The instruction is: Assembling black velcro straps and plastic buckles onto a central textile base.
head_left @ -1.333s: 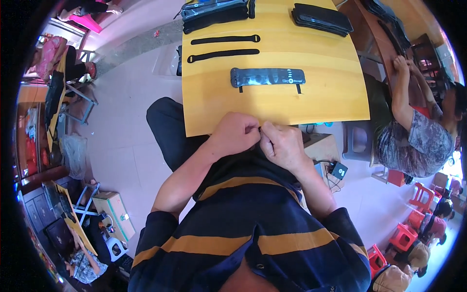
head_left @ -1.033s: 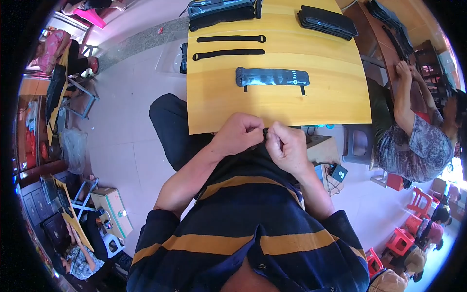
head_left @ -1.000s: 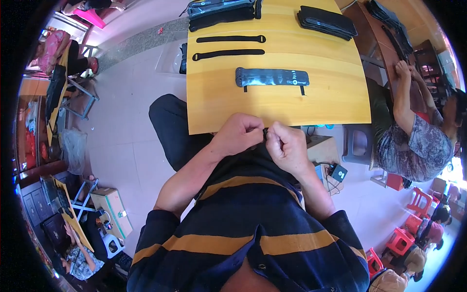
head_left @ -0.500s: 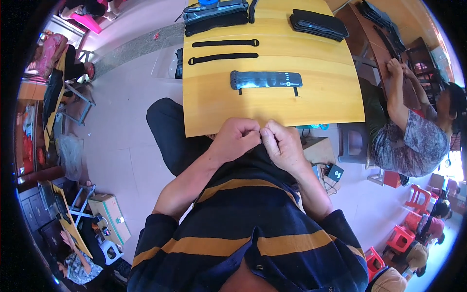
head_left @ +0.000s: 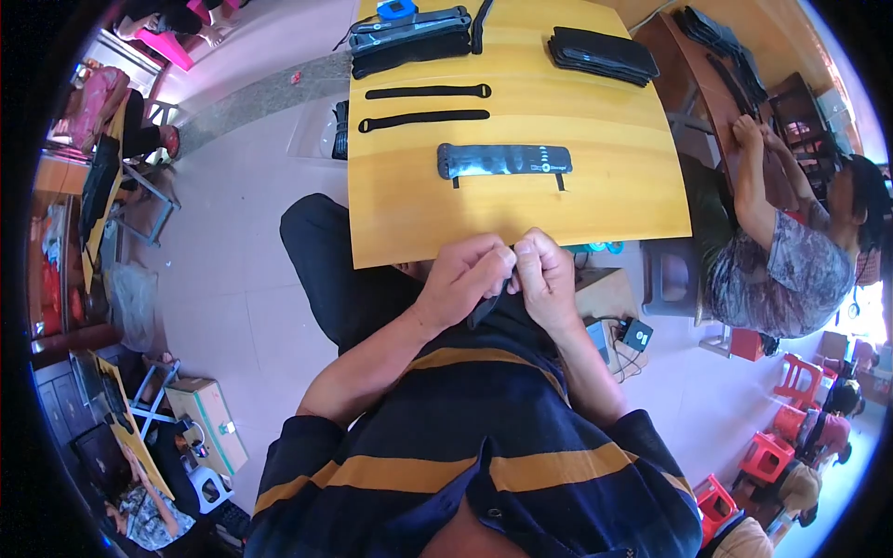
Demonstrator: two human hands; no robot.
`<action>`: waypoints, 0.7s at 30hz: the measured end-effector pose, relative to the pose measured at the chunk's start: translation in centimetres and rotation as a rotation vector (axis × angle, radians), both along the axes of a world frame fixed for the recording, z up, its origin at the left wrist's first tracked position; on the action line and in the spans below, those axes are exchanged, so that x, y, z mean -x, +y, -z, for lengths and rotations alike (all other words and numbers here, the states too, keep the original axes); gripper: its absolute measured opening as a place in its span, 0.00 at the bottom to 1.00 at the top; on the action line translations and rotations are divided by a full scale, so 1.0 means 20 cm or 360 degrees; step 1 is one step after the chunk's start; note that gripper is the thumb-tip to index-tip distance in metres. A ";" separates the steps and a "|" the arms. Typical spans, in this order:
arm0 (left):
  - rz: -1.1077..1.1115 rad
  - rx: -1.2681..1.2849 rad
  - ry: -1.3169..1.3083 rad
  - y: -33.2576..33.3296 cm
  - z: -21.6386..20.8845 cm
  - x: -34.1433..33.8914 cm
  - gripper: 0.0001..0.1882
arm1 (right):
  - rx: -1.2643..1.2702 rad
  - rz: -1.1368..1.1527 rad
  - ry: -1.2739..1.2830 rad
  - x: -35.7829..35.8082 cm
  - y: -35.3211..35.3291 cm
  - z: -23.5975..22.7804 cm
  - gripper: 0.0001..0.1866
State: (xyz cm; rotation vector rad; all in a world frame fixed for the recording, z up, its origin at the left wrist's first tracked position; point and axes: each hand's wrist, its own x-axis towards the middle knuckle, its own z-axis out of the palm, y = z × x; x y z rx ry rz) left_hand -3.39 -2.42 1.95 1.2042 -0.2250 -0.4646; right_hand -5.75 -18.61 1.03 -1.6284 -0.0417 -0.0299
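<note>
My left hand (head_left: 463, 279) and my right hand (head_left: 546, 276) meet in front of the table's near edge, with their fingers closed. Between them is a black strap (head_left: 481, 313), part of it hanging below my left hand and the rest hidden by my fingers. Just beyond, on the yellow table (head_left: 595, 212), lies a flat black sleeve-like pack (head_left: 507, 161) with two dark tabs along its near side. Farther off, one black strap with an end loop (head_left: 428, 92) lies above another such strap (head_left: 425, 121).
Stacks of black packs (head_left: 603, 56) (head_left: 409, 45) stand at the table's far right and far left, the left one topped by a small blue object (head_left: 397, 9). A co-worker (head_left: 791, 232) sits at a brown table on the right. Below the table's right side is a cardboard box (head_left: 605, 293).
My hands have shifted slightly and turned, and a length of black strap now shows below my left hand. The view has tilted a little; the things on the table stay in place.
</note>
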 end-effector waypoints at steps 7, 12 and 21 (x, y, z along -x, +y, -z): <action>0.0074 -0.0364 -0.0233 0.00 -0.06 -0.04 0.18 | -0.0112 -0.0113 -0.0013 -0.01 -0.02 0.03 0.17; 0.0018 -0.0456 -0.0438 -0.01 -0.06 -0.05 0.16 | -0.0267 -0.0162 0.0120 -0.03 -0.03 0.01 0.22; -0.0070 -0.0505 -0.0654 -0.04 -0.07 -0.05 0.17 | -0.0488 -0.0343 0.0400 -0.08 -0.07 0.00 0.24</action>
